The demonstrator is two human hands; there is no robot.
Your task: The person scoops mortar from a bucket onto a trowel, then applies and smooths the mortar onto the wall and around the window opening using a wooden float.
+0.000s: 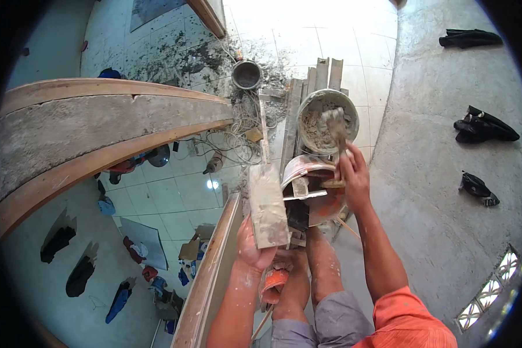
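Note:
My right hand [352, 177] is closed round the handle of a trowel [335, 123]. Its mortar-smeared blade is over a round bucket [355, 129], which holds wet grey mortar [316, 130]. On the left, a rectangular board [268, 203] coated with mortar rests in my left hand [254, 246]. The fingers there are partly hidden under the board, but the hand grips its near end. Between my hands is a white and orange curved container [301, 167] with pieces of wood across it.
Planks [293, 124] lie beside the bucket. A wooden-framed wall opening [119, 110] juts in from the left, with another wooden frame [209, 278] by my left arm. Cables [240, 136], a dark pail [246, 75] and rubble cover the tiles ahead. An orange pot [272, 284] sits near my legs.

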